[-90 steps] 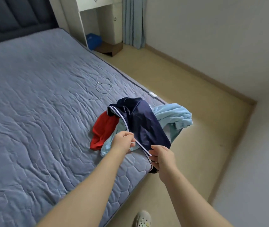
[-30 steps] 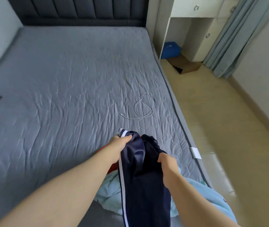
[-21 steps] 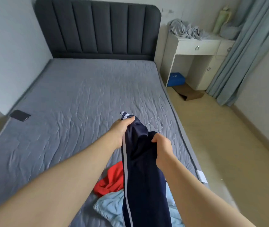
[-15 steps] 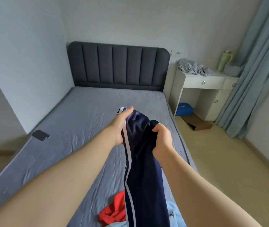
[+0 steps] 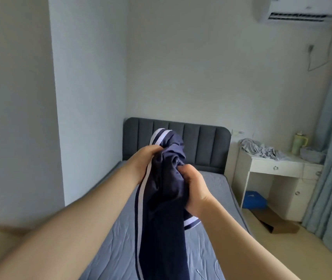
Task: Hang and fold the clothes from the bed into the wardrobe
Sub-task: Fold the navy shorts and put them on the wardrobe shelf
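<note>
Head camera, bedroom: a person stood over the grey quilted bed (image 5: pixel 199 257), with no wardrobe in sight, and held 1 navy garment (image 5: pixel 161 219) up in front of the dark padded headboard (image 5: pixel 201 142).

The step in hand appeared to be picking up and sorting out this piece, ahead of any hanging or folding. The cloth was bunched and twisted at the top, so neither its shape nor its opening could be read. The next move, by that judgement, called for finding the waistband or shoulders, spreading the 2 grips apart and shaking the fabric flat before carrying it off.

The garment hung between both forearms, clear of the mattress at the top, its long body dropping out of the bottom of the frame. The left hand (image 5: pixel 143 162) was closed around the upper edge beside the white side stripe (image 5: pixel 140 209), which ran down below it. The right hand (image 5: pixel 194 188), a little lower and close by, was clenched on a fistful of the bunched cloth.
</note>
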`<state>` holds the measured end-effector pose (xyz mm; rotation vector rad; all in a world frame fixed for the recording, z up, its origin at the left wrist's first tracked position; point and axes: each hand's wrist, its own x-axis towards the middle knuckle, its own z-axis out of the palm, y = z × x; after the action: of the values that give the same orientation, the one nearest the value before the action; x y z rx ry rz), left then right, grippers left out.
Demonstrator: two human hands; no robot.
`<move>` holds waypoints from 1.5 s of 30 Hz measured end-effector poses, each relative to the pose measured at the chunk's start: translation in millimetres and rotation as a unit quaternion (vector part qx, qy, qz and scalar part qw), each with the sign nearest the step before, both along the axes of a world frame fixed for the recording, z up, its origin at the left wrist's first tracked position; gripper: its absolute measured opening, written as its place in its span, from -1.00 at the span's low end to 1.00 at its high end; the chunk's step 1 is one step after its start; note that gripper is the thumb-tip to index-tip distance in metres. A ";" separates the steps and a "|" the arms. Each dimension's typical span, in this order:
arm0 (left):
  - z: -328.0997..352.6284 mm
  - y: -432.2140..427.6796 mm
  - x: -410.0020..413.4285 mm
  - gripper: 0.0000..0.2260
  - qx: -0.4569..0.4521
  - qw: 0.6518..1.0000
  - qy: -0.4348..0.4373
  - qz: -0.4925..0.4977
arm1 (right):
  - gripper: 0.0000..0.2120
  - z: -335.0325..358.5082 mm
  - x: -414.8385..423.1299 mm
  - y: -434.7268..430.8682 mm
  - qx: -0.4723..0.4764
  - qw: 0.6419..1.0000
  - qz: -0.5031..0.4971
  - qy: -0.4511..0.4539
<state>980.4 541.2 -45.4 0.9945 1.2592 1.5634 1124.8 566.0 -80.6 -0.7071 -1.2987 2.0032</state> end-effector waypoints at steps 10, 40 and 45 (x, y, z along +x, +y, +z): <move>26.9 -23.6 -38.1 -0.85 0.041 0.991 0.117 -0.059 | -0.49 -0.8 -38.1 7.1 0.204 0.958 -0.129 -0.154; -13.1 -59.4 -55.4 -0.88 -0.073 0.976 0.117 -0.169 | -0.91 -2.9 -49.3 -5.5 0.232 0.961 -0.127 -0.083; -11.1 -40.1 -44.8 -0.89 -0.057 0.962 0.267 0.007 | -0.88 -5.9 -47.5 -9.1 0.254 0.956 -0.127 -0.074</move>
<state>935.6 501.1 -56.5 1.3893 1.7013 1.2510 1077.4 556.8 -86.5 -0.7348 -1.6318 1.3519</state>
